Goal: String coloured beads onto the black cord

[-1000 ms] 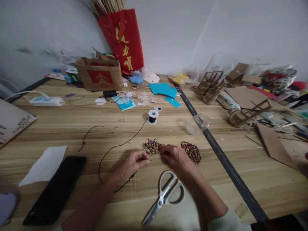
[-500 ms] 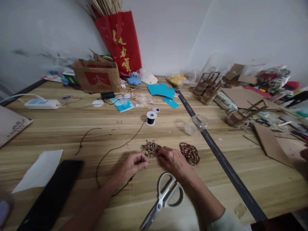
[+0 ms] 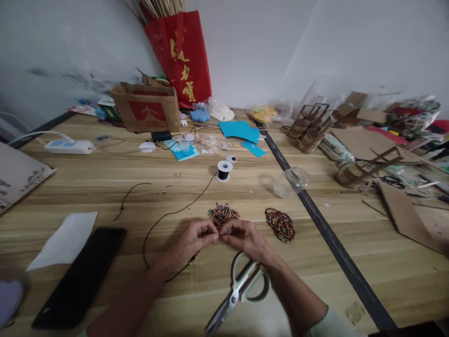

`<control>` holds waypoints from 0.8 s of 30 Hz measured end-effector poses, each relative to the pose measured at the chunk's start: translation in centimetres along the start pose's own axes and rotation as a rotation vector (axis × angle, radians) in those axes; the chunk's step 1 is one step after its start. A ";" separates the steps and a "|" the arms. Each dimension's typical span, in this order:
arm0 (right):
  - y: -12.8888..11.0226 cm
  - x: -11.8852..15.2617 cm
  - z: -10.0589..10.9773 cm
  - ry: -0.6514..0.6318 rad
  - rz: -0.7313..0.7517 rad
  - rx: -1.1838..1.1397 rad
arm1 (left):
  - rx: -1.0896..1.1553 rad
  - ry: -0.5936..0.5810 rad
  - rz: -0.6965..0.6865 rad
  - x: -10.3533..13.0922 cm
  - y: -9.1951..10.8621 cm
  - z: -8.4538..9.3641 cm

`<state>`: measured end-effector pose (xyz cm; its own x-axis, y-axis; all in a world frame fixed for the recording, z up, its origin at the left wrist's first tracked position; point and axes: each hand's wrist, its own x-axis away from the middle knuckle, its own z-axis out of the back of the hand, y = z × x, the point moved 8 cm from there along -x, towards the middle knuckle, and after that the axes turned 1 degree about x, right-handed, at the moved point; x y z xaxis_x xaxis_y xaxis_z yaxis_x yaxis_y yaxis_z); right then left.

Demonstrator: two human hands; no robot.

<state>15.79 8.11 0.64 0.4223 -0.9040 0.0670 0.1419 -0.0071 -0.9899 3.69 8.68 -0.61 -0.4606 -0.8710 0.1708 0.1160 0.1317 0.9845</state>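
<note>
- The left hand [image 3: 197,239] pinched the tip of the black cord [image 3: 144,250] between thumb and forefinger.
- The right hand [image 3: 247,238] met it there, thumb and forefinger drawn together, fingertips close against the left's; whether they gripped a bead was too small to tell.
- A few strung beads [image 3: 194,257] showed on the cord just below the left hand.
- The cord looped left across the wooden table [image 3: 115,164] and back to its white spool [image 3: 223,172], which stood upright beyond the hands.
- The loose multicoloured beads [image 3: 222,212] lay in a heap just beyond the fingertips.
- A coiled bead strand [image 3: 279,224] rested to the right of the right hand.
- The scissors [image 3: 234,296] lay near the right wrist, pale handles pointing away.
- A white sheet of paper [image 3: 66,241] lay at the far left.
</note>
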 end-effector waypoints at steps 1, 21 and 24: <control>0.4 -0.1 -0.2 -0.011 -0.010 -0.047 | 0.006 -0.007 -0.003 0.0 0.0 0.0; 1.6 -0.6 -0.4 -0.123 -0.116 -0.279 | 0.031 -0.041 -0.013 0.2 -0.3 0.0; 1.7 -0.6 -0.4 -0.127 -0.119 -0.293 | 0.031 -0.053 -0.020 0.2 -0.5 0.0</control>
<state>15.39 8.41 -1.13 0.5291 -0.8291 0.1807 -0.0586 -0.2481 -0.9670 3.58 8.40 -1.02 -0.5083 -0.8476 0.1525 0.0797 0.1300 0.9883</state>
